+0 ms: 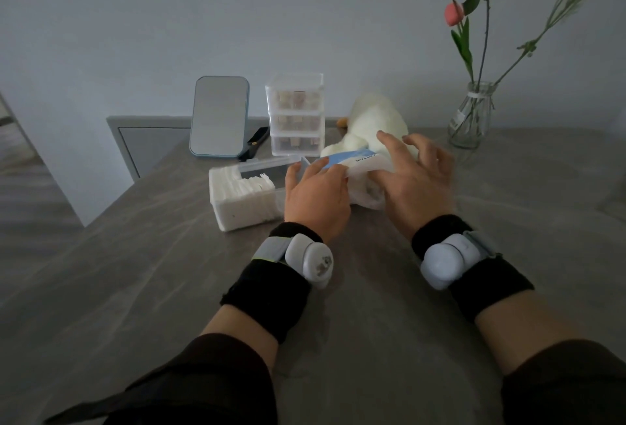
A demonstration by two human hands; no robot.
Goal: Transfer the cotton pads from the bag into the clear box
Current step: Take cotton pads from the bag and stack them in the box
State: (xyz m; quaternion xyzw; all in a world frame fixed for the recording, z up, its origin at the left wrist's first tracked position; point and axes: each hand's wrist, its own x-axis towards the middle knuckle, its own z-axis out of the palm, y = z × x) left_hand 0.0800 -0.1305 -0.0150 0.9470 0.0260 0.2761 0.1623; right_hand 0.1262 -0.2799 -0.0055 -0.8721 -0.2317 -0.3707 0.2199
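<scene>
My left hand grips the near end of the bag, fingers curled over its edge. My right hand lies on top of the bag, fingers spread and mostly straight. The bag sits just right of the clear box, which stands open on the table. Cotton pads fill the box's left part. Behind the box stand a mirror and a drawer unit. Right of the drawer unit, behind the bag, lies a plush toy.

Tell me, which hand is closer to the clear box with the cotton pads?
Left. The left hand holds the bag right beside the clear box, at its right end. The right hand rests on the bag farther right, away from the box.
</scene>
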